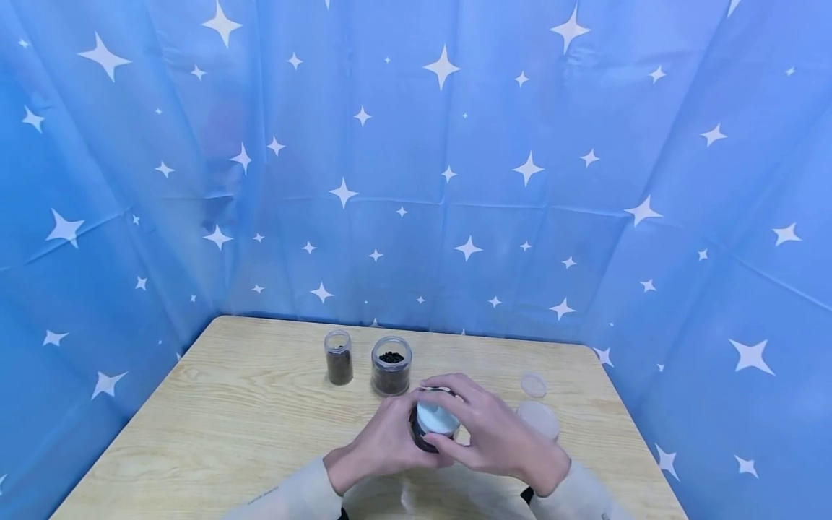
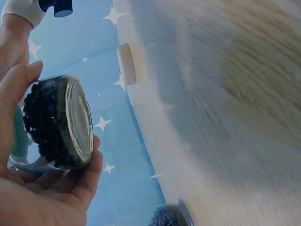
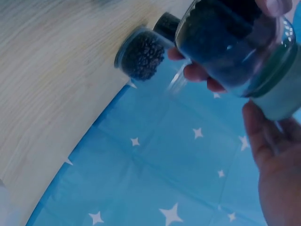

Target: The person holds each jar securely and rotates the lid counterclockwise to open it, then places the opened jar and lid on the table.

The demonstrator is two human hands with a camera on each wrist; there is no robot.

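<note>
My left hand (image 1: 393,439) grips a clear glass jar (image 2: 59,122) partly filled with dark bean-like pieces. In the left wrist view the jar is tilted above the table, its round base facing right. A pale mint-green lid (image 1: 435,419) covers the jar's mouth, and my right hand (image 1: 490,433) holds it by the rim with thumb and fingers. From the right wrist view the lid sits at the jar's neck; whether it is screwed tight I cannot tell.
Behind the hands stand a wide uncovered jar (image 1: 391,377) and a narrower one (image 1: 339,366), both with dark contents. At the right lie a thin clear ring or disc (image 1: 534,385) and a pale round lid (image 1: 539,419). A starry blue curtain (image 1: 403,144) borders the wooden table (image 1: 260,404).
</note>
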